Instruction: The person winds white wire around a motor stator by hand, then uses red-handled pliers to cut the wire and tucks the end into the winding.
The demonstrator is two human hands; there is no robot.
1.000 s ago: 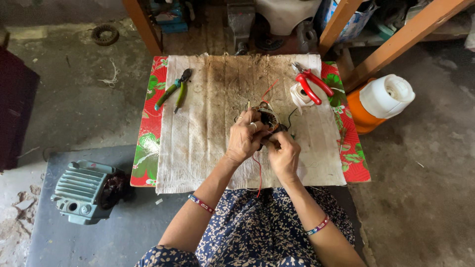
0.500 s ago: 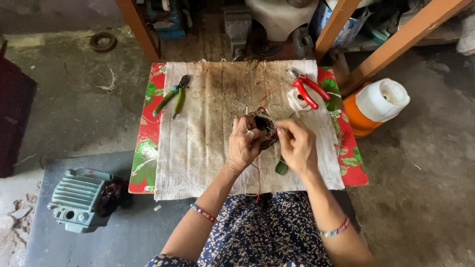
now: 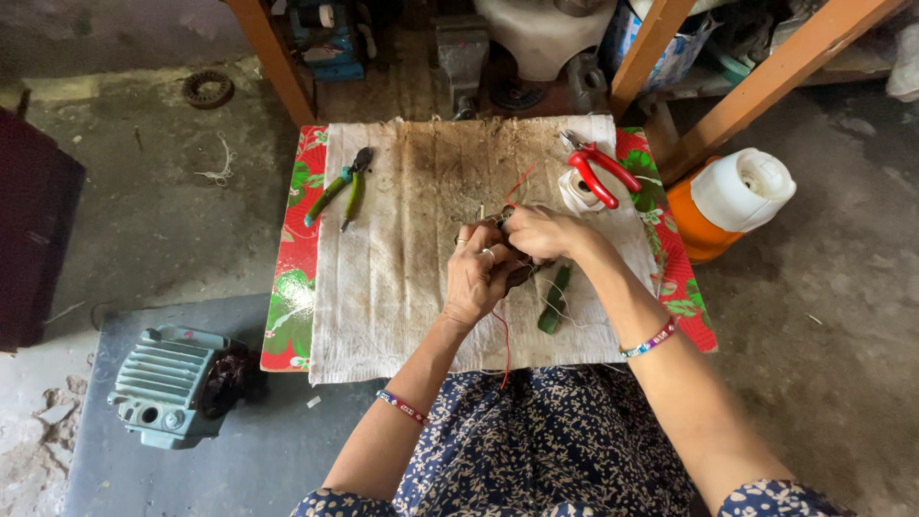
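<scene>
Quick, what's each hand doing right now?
Left hand: closed around a small dark part.
Right hand: pinching at the same part.

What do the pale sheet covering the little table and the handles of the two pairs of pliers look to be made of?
The pale sheet looks like coarse woven cloth, matte and stained brown, with creases and a limp edge. The green-handled pliers and the red-handled pliers seem to have dark metal jaws with smooth, slightly shiny plastic or rubber grips; which of the two cannot be told.
</scene>
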